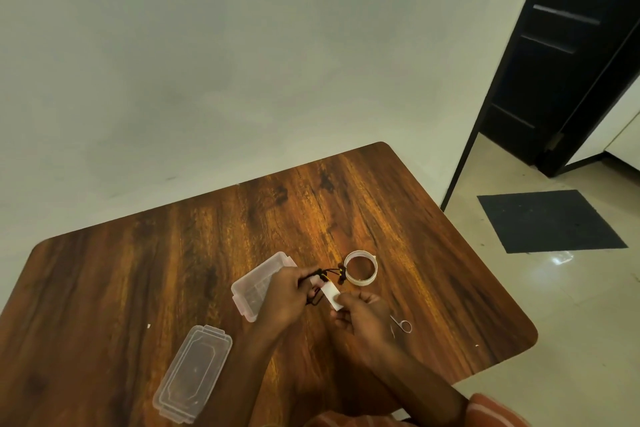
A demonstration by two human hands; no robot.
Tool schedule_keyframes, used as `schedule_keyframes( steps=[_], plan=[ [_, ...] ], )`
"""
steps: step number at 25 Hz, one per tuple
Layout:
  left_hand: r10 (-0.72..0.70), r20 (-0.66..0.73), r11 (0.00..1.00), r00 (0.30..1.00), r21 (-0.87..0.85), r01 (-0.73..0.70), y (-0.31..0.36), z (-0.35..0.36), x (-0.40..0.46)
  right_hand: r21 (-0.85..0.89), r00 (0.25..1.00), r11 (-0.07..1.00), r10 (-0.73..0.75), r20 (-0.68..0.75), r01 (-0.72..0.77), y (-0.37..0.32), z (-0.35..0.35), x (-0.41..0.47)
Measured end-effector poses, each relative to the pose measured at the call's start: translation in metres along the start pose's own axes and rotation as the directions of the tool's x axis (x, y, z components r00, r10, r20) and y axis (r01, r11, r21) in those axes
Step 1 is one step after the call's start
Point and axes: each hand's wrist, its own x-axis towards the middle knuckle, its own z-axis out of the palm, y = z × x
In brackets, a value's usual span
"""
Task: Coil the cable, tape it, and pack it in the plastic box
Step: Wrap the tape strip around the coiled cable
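Left hand (287, 295) grasps coiled cable (323, 279); right hand (363, 317) pinches tape strip (333, 295); open plastic box (254, 288) mid-tabletop.

One camera sits on the person's head, looking forward and down. It is close above the counter (363, 204), with wall and floor behind.

Bare table (346, 204) beyond tape roll (360, 268) (box (258, 288), lid (193, 373) crowding left).
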Motion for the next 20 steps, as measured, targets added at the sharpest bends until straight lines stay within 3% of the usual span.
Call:
schedule_keyframes(
  steps=[3,8,13,16,20],
  plan=[
    [-0.050,-0.121,0.997,0.991,-0.072,0.042,0.003,-0.006,-0.002,-0.087,0.993,0.990,-0.115,0.005,0.115,-0.012,0.001,-0.008],
    [-0.040,-0.115,0.983,0.993,-0.182,0.018,0.011,-0.009,-0.009,-0.135,0.992,0.983,-0.120,0.036,0.124,-0.019,0.014,-0.013],
    [0.090,-0.075,0.995,0.993,-0.028,-0.092,0.020,-0.009,-0.019,0.013,0.979,0.989,-0.146,0.141,0.145,-0.034,0.018,-0.021],
    [0.259,-0.025,0.956,0.966,0.149,-0.253,0.020,-0.007,-0.028,0.070,0.976,0.997,-0.042,0.213,0.027,-0.039,0.018,-0.022],
    [0.263,0.067,0.895,0.962,0.355,-0.270,0.011,-0.012,-0.034,0.178,0.935,0.953,0.184,0.302,-0.245,-0.043,0.016,-0.024]
  ],
)
